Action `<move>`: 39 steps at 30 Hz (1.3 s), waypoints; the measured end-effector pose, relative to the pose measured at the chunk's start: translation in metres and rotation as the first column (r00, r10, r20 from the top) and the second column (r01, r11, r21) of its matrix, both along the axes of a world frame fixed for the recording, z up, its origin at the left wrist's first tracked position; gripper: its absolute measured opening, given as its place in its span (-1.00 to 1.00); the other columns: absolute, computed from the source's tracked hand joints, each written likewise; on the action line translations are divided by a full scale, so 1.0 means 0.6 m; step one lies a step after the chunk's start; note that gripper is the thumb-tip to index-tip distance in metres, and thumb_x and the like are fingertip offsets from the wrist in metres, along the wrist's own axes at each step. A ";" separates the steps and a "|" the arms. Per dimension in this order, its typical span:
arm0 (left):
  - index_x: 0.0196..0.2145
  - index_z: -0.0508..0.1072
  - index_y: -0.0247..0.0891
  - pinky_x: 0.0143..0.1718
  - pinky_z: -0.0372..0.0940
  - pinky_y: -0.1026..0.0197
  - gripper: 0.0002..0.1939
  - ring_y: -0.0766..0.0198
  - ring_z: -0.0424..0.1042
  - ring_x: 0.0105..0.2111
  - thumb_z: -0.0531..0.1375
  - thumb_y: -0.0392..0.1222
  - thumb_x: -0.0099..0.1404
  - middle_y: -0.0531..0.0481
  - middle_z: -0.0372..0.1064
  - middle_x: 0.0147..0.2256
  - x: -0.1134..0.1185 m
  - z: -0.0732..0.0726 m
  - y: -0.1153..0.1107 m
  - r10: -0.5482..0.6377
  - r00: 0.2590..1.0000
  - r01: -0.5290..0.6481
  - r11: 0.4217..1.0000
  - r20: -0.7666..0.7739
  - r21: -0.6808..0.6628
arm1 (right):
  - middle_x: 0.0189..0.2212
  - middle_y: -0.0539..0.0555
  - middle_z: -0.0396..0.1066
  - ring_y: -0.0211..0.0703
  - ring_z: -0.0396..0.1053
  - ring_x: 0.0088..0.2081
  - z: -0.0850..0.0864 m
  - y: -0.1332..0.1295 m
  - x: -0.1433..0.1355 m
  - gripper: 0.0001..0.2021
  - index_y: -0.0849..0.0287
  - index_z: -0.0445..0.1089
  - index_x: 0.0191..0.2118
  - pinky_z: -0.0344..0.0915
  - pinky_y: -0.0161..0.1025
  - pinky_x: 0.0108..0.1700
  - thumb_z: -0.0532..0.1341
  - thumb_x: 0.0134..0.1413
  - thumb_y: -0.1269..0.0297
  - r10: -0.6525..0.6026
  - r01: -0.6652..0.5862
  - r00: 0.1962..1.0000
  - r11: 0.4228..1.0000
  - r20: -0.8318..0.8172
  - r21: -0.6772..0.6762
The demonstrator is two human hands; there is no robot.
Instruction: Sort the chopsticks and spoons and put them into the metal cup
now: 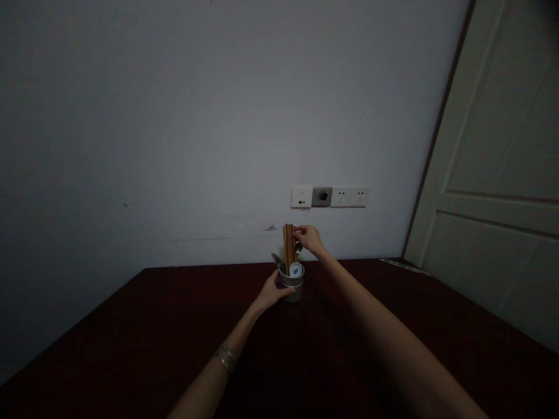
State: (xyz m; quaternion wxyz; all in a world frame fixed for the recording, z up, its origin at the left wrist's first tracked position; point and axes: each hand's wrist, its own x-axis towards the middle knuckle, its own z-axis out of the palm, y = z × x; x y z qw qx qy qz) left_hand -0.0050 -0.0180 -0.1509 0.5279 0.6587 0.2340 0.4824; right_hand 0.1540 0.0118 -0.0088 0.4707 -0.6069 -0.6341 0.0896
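A grey cylindrical utensil holder [293,295] stands upright on the dark red table. My left hand [269,293] is wrapped around its left side, the thumb lying across the front. Several wooden chopsticks [288,247] rise out of the holder. At their upper ends my right hand [308,237] pinches a chopstick; the exact grip is partly hidden by the fingers. A white spoon with a blue mark [296,269] leans at the holder's front rim. To the left a metal spoon [276,259] sticks out, and a shiny gold-toned utensil [299,248] shows below my right fingers.
The dark red tabletop [144,326] reaches back to a pale wall [196,128]. White wall sockets [349,197] and a grey wall plate [321,196] are mounted behind the holder. A pale panelled door [498,174] stands at the right, beside a thin strip [404,266] on the table's back edge.
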 end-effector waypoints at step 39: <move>0.17 0.01 -0.32 0.12 -0.01 0.01 -0.03 0.04 0.13 0.10 0.34 -0.33 -0.19 -0.26 0.11 0.11 -0.026 0.002 0.005 -0.048 0.969 0.066 0.995 -0.241 0.069 | -0.13 0.17 0.40 -0.12 0.32 -0.06 -0.278 -0.143 0.077 -0.67 0.26 0.40 -0.12 0.16 -0.27 0.03 0.04 -0.02 0.44 -0.018 0.049 0.978 0.988 0.209 -0.144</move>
